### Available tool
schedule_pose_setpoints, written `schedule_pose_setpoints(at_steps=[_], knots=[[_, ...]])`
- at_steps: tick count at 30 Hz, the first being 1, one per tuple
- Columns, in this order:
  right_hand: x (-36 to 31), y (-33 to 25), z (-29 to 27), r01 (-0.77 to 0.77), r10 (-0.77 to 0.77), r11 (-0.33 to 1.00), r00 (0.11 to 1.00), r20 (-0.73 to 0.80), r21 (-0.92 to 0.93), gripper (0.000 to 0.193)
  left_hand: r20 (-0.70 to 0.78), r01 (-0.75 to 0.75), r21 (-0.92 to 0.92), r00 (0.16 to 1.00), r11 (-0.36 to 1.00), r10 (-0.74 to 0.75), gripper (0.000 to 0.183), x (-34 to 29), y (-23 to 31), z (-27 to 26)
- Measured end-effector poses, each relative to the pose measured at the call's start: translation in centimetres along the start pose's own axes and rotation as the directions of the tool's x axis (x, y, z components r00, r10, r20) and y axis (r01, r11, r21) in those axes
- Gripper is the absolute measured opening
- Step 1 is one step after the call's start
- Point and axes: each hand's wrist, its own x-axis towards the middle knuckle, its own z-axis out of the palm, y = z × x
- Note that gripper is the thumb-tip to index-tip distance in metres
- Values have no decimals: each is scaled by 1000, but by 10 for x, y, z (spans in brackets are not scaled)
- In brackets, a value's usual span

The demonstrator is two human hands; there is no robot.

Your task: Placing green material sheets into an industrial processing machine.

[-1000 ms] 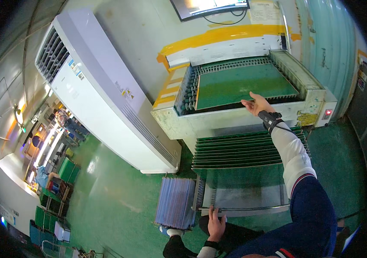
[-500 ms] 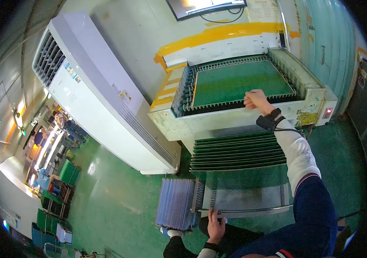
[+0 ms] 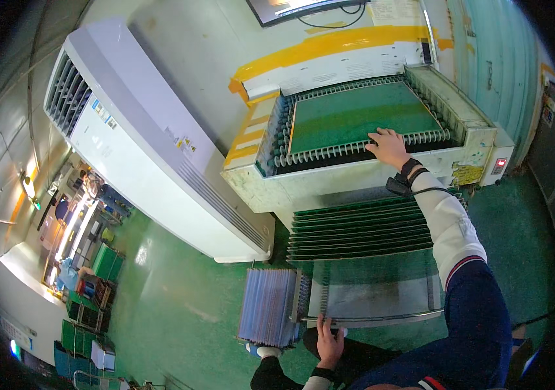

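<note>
A large flat green board (image 3: 362, 117) lies on the rollers of a pale, worn conveyor machine (image 3: 336, 182). My right hand (image 3: 389, 148) is at the board's near edge, over the row of white roller discs (image 3: 316, 153). Its fingers reach forward, apart and holding nothing; whether they touch the board or the rollers I cannot tell. Low in front of me, my left hand (image 3: 329, 344) rests with outstretched fingertips against the metal bar (image 3: 381, 318) of a rack. Several green boards (image 3: 362, 227) stand in a row in that rack, under the machine's front.
Left of the rack stands a bin of upright bluish sheets (image 3: 267, 305), by my foot. A tall white air conditioner (image 3: 154, 156) is left of the machine. A switch box (image 3: 500, 162) with a red display sits on the machine's right end. People work at far-left benches.
The green board has slid away from me, baring the near row of rollers. My right hand has uncurled and extended its fingers. My left hand has stayed at the bar.
</note>
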Motion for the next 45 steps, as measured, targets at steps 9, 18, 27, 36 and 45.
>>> schedule_pose_setpoints(at_steps=[9, 18, 27, 36, 45], knots=[[18, 6, -2, -23, 26, 999, 996, 79, -49, 61, 10, -30, 52, 1000, 998, 29, 61, 2, 2, -3], [-18, -5, -7, 56, -55, 998, 998, 22, -35, 59, -7, -42, 42, 999, 998, 42, 58, 0, 4, -5], [-142, -29, -28, 394, -378, 871, 919, -113, 295, 39, -12, -90, 108, 996, 990, 92, 59, -3, -2, -7], [-295, -54, -72, 338, -441, 808, 890, 114, 482, 38, 16, -65, 68, 998, 996, 64, 57, -5, -4, -11], [-344, -56, -73, 399, -444, 851, 894, 64, 341, 41, 10, -130, 63, 991, 989, 130, 58, -3, -8, -10]])
